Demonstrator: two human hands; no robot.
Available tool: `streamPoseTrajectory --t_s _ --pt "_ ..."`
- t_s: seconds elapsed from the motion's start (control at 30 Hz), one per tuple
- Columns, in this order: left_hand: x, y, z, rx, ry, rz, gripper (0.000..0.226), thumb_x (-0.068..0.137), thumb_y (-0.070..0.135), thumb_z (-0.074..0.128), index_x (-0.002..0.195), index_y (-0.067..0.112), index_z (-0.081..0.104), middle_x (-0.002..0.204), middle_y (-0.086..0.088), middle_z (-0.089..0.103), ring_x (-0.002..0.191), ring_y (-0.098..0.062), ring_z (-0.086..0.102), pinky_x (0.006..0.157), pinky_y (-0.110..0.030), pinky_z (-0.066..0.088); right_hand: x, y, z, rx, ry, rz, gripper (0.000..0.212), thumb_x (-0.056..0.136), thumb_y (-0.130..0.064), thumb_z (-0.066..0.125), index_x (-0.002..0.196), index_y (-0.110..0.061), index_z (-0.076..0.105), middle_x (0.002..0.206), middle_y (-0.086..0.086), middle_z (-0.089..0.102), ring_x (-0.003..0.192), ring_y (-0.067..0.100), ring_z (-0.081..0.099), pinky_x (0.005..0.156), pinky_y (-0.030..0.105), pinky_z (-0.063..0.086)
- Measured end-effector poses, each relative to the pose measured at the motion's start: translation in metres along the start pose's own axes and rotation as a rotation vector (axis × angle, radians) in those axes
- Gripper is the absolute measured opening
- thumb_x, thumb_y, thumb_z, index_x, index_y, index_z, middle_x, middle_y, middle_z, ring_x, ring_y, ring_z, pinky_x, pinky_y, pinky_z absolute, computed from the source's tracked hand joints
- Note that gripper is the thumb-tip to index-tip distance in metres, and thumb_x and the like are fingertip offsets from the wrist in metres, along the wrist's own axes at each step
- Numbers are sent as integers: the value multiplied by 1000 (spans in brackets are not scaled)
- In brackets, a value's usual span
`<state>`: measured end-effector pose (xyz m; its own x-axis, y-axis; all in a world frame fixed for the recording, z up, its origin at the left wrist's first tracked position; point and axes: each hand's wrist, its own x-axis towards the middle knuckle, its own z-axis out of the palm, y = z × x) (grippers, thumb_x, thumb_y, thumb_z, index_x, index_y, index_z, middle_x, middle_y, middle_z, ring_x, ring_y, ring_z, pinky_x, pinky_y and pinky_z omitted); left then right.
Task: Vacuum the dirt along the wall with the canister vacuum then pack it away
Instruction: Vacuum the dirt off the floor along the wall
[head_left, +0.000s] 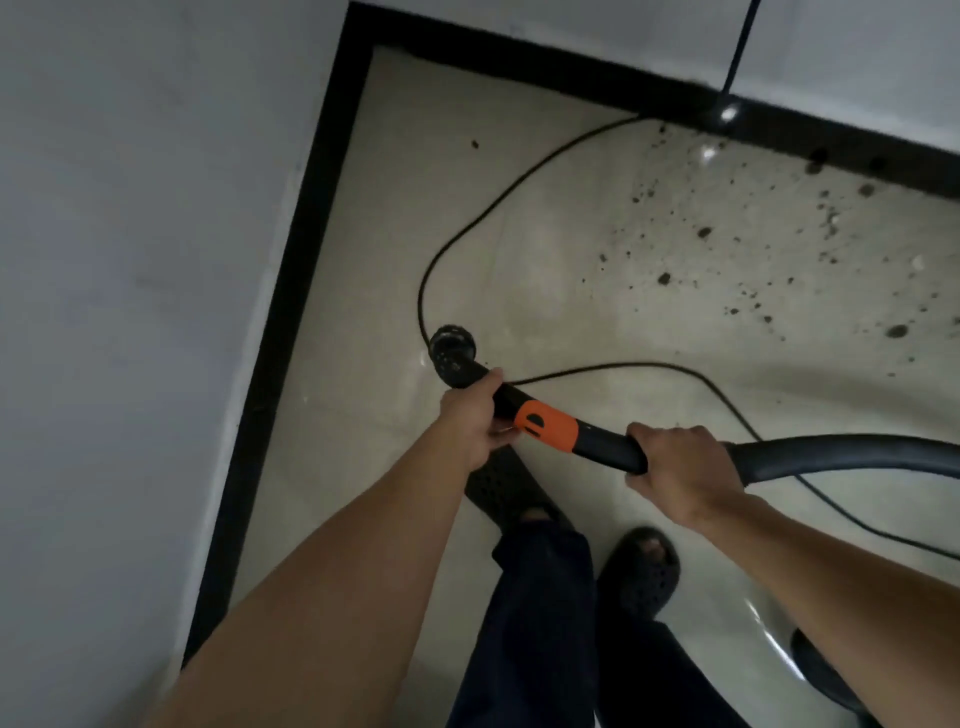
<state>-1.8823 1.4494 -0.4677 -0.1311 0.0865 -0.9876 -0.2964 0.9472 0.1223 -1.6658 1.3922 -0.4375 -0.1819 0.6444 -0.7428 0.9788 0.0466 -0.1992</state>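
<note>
Basically a room corner: pale floor (545, 234) meets a grey wall (130, 260), with black skirting (306, 260) round the edge. Loose dirt (779, 234) is scattered over the right side, thickest by the far skirting and well apart from the tube end, so that patch looks not yet vacuumed. On the right the hose (857, 452) comes in from the frame edge and curves into the handle (550, 423), black with an orange band. Two-handed hold, probably for steering. The right hand (680, 467) wraps its fingers round the bend where hose meets handle, likely taking the weight. The left hand (470, 421) curls round the tube further forward, likely to aim it. Slack power cord (467, 228) loops across the floor and passes beneath the handle; possible snag. The tube end (453, 351) points down near the left skirting, no floor head seen on it.

Hidden or unclear:
- The canister is not clearly in view; a dark rounded shape (821, 670) at the bottom right may be it, cut off.
- The hose runs out of frame.
- The cord's far end reaches the far skirting, where a glare spot (728, 113) hides any socket.
- Cannot tell if the tube end touches the floor.
- The left fingertips are hidden behind the tube
</note>
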Motion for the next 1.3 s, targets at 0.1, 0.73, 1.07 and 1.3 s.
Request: streamPoseTrajectory --t_s 0.1,0.73,1.07,1.3 --pt "41 -33 11 67 1 -14 32 95 25 60 117 4 52 104 -18 65 89 -30 66 67 -40 55 21 10 39 -45 -13 18 15 90 -32 56 92 -27 42 74 -5 54 65 21 49 68 31 31" --pt "72 67 84 255 56 329 27 97 27 56 114 10 47 99 -10 59 88 -24 61 61 -39 52 75 21 15 175 203 52 28 90 -42 58 110 -25 48 81 -6 53 68 19 50 59 29 34" --pt "143 159 62 248 43 465 33 95 33 59 114 8 49 104 -11 58 91 -25 60 72 -45 55 193 -33 19 135 435 68 30 95 -43 52 115 -22 45 96 -1 64 72 20 50 62 29 35" --pt "157 187 110 275 1 631 33 100 39 46 113 9 49 108 -14 59 99 -30 61 64 -40 56 246 -20 10 178 609 129 31 94 -46 52 112 -22 42 99 0 66 85 23 65 62 31 34"
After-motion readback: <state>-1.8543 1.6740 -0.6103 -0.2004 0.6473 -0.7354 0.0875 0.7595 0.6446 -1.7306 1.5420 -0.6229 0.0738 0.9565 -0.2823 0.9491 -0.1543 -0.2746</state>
